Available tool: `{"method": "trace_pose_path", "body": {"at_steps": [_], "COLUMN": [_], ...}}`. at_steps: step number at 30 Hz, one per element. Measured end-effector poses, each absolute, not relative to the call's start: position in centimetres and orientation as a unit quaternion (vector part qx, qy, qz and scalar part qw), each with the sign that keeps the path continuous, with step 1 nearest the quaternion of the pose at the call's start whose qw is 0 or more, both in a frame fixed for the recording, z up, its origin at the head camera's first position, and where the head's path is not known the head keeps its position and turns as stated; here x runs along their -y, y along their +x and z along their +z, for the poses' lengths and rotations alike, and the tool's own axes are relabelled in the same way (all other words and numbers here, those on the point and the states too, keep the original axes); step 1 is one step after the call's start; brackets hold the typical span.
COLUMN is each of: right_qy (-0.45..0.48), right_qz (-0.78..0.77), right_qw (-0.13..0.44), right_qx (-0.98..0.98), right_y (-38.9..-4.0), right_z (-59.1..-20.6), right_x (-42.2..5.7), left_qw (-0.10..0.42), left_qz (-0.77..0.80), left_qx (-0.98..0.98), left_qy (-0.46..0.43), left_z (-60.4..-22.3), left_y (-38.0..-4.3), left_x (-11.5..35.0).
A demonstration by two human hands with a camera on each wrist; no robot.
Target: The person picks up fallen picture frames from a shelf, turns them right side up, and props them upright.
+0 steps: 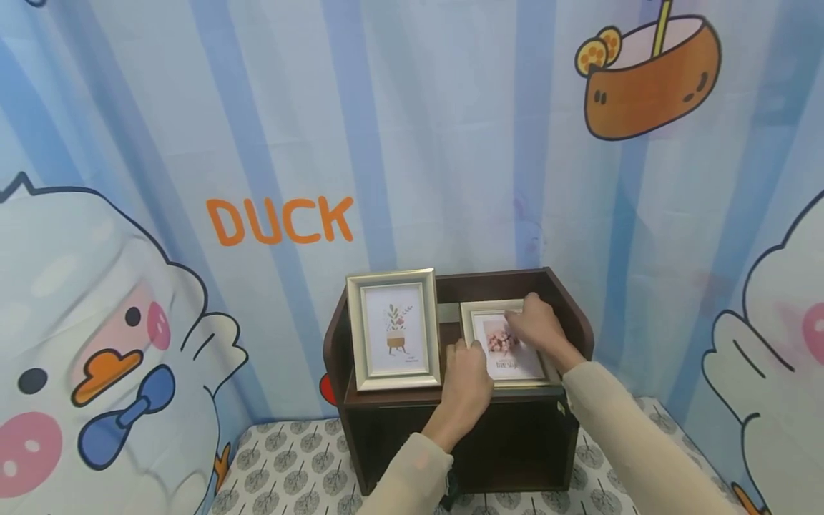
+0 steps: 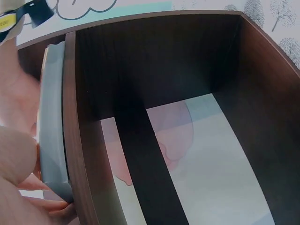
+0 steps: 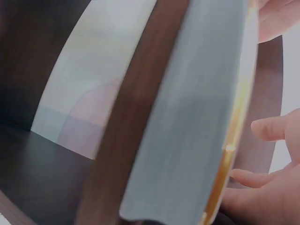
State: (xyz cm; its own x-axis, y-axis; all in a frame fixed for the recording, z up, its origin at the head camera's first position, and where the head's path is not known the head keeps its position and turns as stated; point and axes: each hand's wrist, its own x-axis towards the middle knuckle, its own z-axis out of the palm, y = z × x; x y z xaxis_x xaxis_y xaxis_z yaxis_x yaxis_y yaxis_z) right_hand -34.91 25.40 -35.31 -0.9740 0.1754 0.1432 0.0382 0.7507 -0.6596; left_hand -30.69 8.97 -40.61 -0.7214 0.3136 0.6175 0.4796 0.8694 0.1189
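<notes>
A pale gold picture frame (image 1: pixel 518 365) with a pink flower print stands on the upper level of a dark brown wooden shelf (image 1: pixel 399 399), leaning back a little. My left hand (image 1: pixel 466 386) holds its left edge; in the left wrist view the fingers (image 2: pixel 16 152) bend round the grey side of the frame (image 2: pixel 54 117). At the frame's upper right is my right hand (image 1: pixel 541 325), reaching over the print. Its fingers (image 3: pixel 272 129) are spread beside the gold edge in the right wrist view. To the left stands a second picture frame (image 1: pixel 428 329) with a potted plant print.
Low side walls and a back rail (image 1: pixel 496 286) border the shelf's top level, and a dark open compartment (image 1: pixel 515 447) lies below. The shelf stands on a tree-patterned cloth (image 1: pixel 290 465). Behind it hangs a striped blue curtain (image 1: pixel 438 143) with cartoon ducks.
</notes>
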Motion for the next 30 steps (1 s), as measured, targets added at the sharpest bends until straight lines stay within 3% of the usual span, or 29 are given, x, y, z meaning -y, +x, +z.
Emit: {"method": "trace_pose_path", "body": {"at_steps": [14, 22, 30], "right_qy": [-0.052, -0.040, -0.035], "right_qz": [0.352, 0.357, 0.369], "right_qw": [0.140, 0.174, 0.183], "right_qx": [0.924, 0.917, 0.911], "right_y": [-33.8, -33.4, -33.2], "right_z": [-34.0, -32.5, -31.2], "right_x": [-25.0, -25.0, -25.2], "left_qw": [0.333, 0.312, 0.329], "left_qz": [-0.159, -0.243, -0.268], "left_qx": [0.904, 0.894, 0.877], "left_qy": [-0.217, -0.211, -0.225], "left_z": [-40.4, -39.8, -40.0], "left_y": [-29.7, -29.0, -29.3], "left_x": [-8.3, -8.2, -8.0]}}
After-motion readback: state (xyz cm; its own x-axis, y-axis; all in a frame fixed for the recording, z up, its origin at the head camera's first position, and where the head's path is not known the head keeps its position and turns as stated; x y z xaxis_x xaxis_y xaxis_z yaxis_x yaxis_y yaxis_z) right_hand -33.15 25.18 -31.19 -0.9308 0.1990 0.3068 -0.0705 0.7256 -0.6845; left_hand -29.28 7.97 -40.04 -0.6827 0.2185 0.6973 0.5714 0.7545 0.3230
